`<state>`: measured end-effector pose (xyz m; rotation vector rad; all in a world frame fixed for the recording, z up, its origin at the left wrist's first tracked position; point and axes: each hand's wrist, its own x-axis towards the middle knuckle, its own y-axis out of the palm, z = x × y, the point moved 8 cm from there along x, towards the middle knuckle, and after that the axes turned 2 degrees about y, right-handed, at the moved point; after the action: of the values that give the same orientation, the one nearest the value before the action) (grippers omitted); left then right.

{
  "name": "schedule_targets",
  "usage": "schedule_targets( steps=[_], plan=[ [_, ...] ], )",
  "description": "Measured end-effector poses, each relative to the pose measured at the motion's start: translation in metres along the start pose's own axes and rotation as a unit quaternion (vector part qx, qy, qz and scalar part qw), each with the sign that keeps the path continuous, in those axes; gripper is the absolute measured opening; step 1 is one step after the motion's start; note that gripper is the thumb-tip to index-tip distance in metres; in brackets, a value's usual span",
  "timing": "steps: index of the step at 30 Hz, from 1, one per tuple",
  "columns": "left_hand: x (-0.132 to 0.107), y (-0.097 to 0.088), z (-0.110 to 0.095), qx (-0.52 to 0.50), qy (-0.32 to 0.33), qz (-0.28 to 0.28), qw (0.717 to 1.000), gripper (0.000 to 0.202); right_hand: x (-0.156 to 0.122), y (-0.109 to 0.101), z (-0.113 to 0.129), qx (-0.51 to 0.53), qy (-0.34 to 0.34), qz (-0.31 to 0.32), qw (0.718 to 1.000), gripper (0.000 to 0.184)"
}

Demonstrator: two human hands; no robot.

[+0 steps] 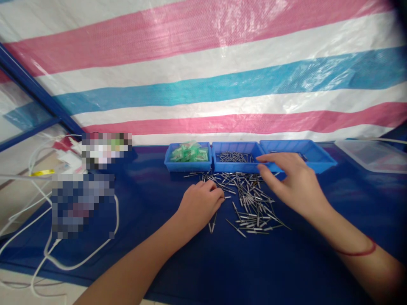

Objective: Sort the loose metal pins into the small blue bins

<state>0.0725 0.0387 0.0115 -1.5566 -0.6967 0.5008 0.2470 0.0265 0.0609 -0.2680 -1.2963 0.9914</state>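
Observation:
A loose heap of silver blind rivets [254, 199] lies on the dark blue table. My left hand [202, 201] rests at the heap's left side with curled fingers, and one thin rivet end sticks out beside the fingertips. Part of a couple more rivets shows under that hand. Above the heap's right side, my right hand [291, 182] hovers with thumb and forefinger apart and nothing visible between them. Its fingertips are near the middle blue bin [237, 168], which holds more rivets. The right blue bin [318, 159] is partly hidden behind this hand; a few small dark pieces show inside.
The left blue bin [187, 168] holds green-and-clear packets [189, 152]. A translucent plastic lid or tray [372, 156] lies at the far right. White cables [117, 216] and blurred-out items occupy the left side. A striped plastic sheet [203, 93] hangs behind the table.

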Motion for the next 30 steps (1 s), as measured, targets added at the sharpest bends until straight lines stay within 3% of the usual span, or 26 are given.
schedule_targets(
  steps=[6,12,17,24,27,30],
  plan=[
    [0.002,-0.006,0.001,-0.042,0.011,-0.052,0.998,0.023,-0.010,0.021,0.038,0.091,-0.044,0.097,0.990,0.016],
    [0.001,-0.010,-0.003,-0.070,0.050,-0.071,0.994,0.023,-0.024,0.044,0.057,0.126,-0.068,0.195,0.970,0.017],
    [0.000,-0.021,-0.003,-0.203,0.065,-0.129,0.968,0.022,-0.024,0.045,0.052,0.174,-0.003,0.198,0.965,0.017],
    [-0.004,-0.025,0.015,-0.367,-0.059,-0.201,0.906,0.022,-0.025,0.051,0.056,0.262,0.042,0.252,0.931,0.023],
    [-0.004,-0.019,0.020,-0.436,-0.104,-0.194,0.873,0.027,-0.026,0.053,0.057,0.297,0.071,0.260,0.916,0.024],
    [-0.003,-0.015,0.021,-0.469,-0.118,-0.179,0.857,0.021,-0.026,0.051,0.056,0.310,0.090,0.249,0.913,0.023]
  ],
)
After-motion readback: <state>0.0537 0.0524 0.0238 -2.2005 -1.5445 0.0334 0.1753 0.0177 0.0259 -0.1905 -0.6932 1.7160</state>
